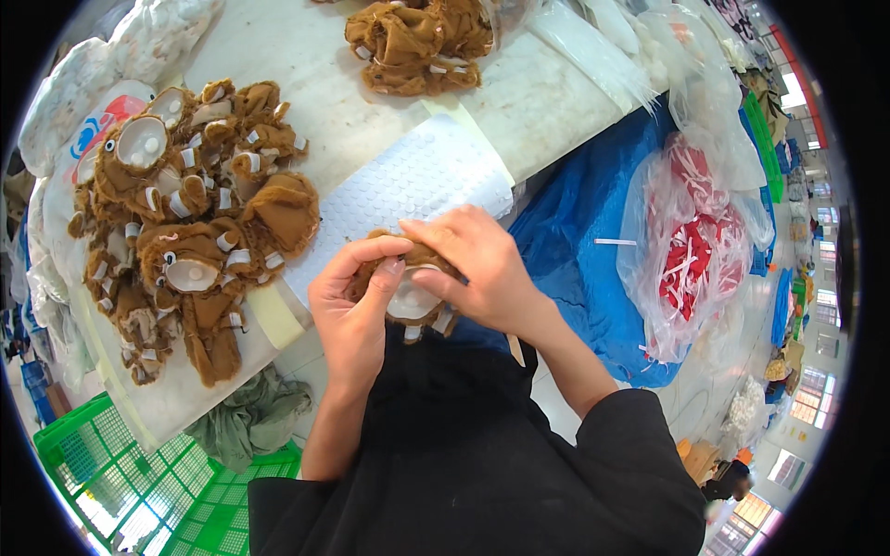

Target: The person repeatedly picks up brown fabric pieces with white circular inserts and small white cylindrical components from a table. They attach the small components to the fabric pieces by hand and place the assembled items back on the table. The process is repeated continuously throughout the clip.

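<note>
At the far left a green plastic crate (111, 463) sits low beside the desk (306, 83), with a grey-green cloth (250, 417) bunched against the desk's edge above it. On the desk's left part lies a heap of brown plush toy skins (185, 232) — unstuffed, with white muzzle patches and small white tabs showing. Just right of the heap, a white sheet of bubble wrap (417, 176) lies across the desk toward the person.

Over the near edge of that sheet the two hands meet on one brown plush skin (413, 292), held up off the desk just above the person's black garment (464, 445). The left hand (352, 301) curls around the skin's left side, thumb pressed to the white muzzle patch. The right hand (487, 264) comes over the top, fingers bent and pinching the brown fabric at the upper edge — both hands closed on the same piece.

At the desk's far edge, above the hands, lies a second, smaller pile of brown skins (417, 42). Right of the desk a blue tarp (593, 269) hangs down, and further right a clear plastic bag (695, 250) holds red and white scraps.
</note>
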Demonstrator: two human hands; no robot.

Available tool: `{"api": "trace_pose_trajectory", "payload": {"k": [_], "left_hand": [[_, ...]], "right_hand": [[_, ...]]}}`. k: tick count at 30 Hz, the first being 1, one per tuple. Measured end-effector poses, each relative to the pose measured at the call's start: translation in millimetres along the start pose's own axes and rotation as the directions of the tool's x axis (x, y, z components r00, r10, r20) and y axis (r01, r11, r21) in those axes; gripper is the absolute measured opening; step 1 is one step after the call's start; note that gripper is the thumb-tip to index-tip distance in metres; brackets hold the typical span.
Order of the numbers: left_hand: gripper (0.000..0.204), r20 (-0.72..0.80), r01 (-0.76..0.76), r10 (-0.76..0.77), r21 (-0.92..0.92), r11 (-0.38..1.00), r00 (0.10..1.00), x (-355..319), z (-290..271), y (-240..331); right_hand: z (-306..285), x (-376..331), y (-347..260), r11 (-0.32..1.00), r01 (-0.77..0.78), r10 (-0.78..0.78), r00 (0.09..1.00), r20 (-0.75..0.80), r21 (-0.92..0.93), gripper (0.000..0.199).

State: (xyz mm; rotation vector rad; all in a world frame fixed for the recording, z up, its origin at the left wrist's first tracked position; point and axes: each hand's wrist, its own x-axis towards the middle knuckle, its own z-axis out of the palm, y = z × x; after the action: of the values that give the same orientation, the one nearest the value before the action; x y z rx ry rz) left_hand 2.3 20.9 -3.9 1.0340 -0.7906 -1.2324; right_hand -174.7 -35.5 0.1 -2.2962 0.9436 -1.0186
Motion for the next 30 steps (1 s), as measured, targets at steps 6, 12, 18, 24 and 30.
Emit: {"api": "trace_pose_trajectory", "payload": {"k": [6,12,18,24,30], "left_hand": [[0.020,-0.051,0.012,-0.010,0.031,0.999,0.999,6,-7,8],[0.025,-0.101,0.066,-0.059,0.069,0.995,0.993,5,-6,14],[0.027,-0.102,0.057,-0.046,0.112,0.992,0.994,5,-7,12],[0.026,-0.103,0.032,-0.015,0.165,0.986,0.995,5,-6,12],[0.025,-0.133,0.038,-0.019,0.144,0.989,0.991,4,-9,14]], "right_hand": [[-7,43,62,0.963,-0.171,0.151,0.982,-0.113,-0.207,0.022],[-5,73,100,0.958,-0.112,0.135,0.988,0.073,-0.264,0.014],[-12,89,109,0.969,-0.222,0.241,0.945,0.220,-0.108,0.011],[-14,86,103,0.966,-0.229,0.252,0.943,0.220,-0.124,0.012],[-15,72,85,0.977,-0.197,0.189,0.977,0.097,0.079,0.011]]}}
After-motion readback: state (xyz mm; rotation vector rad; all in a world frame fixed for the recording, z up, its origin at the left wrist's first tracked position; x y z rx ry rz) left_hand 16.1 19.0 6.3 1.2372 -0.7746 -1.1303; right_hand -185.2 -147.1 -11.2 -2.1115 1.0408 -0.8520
